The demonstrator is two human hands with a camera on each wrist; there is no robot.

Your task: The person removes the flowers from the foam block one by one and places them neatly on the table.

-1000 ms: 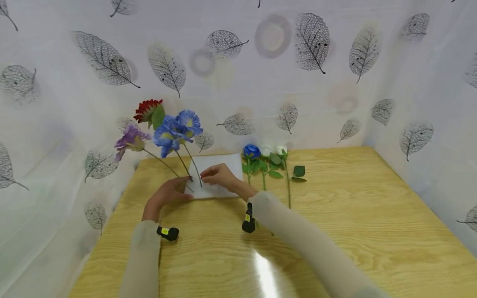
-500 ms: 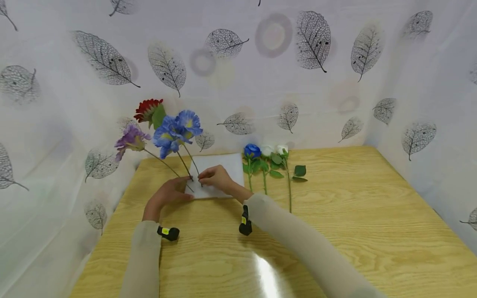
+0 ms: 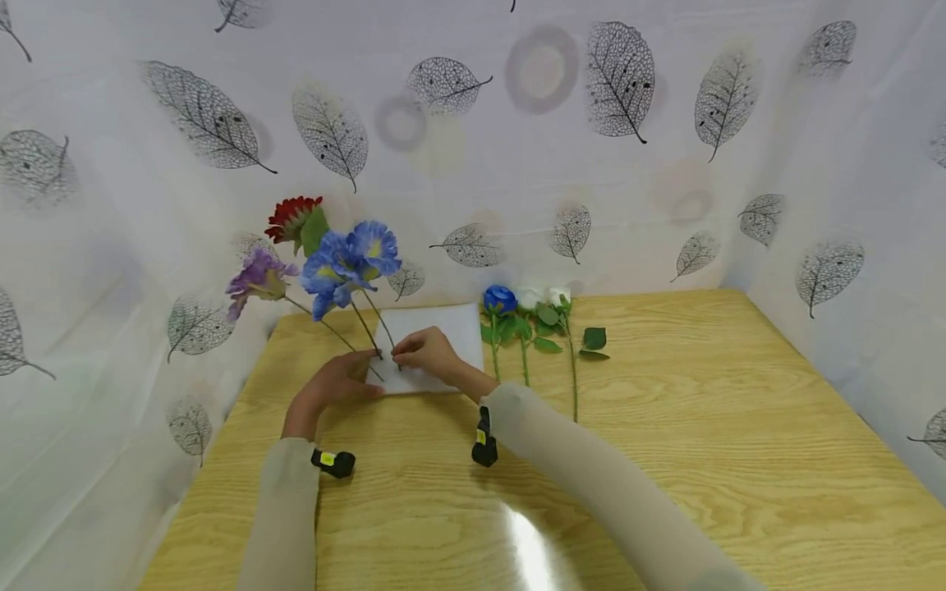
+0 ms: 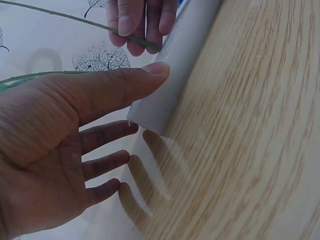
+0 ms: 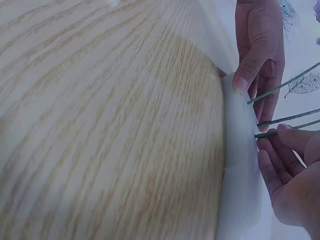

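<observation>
We're pinching a stem [image 4: 75, 18] at the foam [image 3: 447, 322] w/ R hand [image 3: 430, 354]; L hand [image 3: 338, 382], fingers extended, rests on foam's L end.

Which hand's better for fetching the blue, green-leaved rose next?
Probably the right hand, after releasing the green stem: it's nearer the rose; the left hand holds the white foam-like slab.

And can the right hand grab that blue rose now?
Probably not right now: the right hand pinches a flower stem. If it let go, the way looks free; nothing covers the top of the blue rose.
</observation>
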